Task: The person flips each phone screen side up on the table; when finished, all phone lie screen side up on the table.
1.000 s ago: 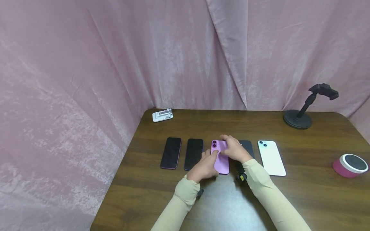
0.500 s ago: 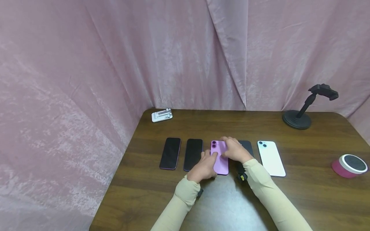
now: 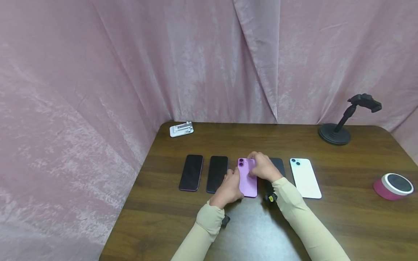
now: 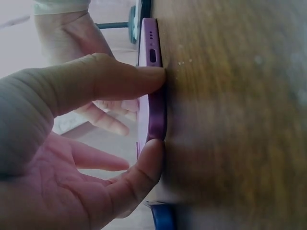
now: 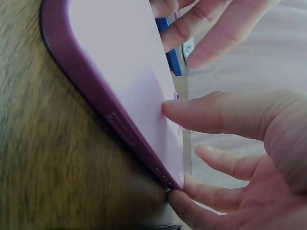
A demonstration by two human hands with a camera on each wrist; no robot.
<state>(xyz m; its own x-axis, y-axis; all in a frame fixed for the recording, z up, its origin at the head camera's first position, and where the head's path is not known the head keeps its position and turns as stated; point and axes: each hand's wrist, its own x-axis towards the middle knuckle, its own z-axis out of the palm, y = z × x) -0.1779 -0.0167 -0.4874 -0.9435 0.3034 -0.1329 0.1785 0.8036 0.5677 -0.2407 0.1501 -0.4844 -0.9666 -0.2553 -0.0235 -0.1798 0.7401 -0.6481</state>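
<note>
Head view shows the purple phone (image 3: 247,184) camera side up on the tabletop (image 3: 143,224), its lens corner at the far left, between a person's two hands. At its near left corner, the left hand (image 3: 230,186) has a narrow grip; the left wrist view sets the thumb on the bottom edge, beside the port, and a fingertip at the corner. The right hand (image 3: 265,167) holds the far right corner, its grip spanning thumb on back and finger at the edge.

Left of the purple phone lie the inner black phone (image 3: 217,174) and, past it, the outer black phone (image 3: 191,173), both screen up. Just right, the dark phone (image 3: 278,165) is partly hidden beneath the right hand and forearm; next to it lies the white phone (image 3: 306,179). Farther right are the black stand (image 3: 341,123) and pink speaker-like thing (image 3: 393,186). At the far left sits a white gadget (image 3: 181,129), before the pink curtain (image 3: 212,69).
</note>
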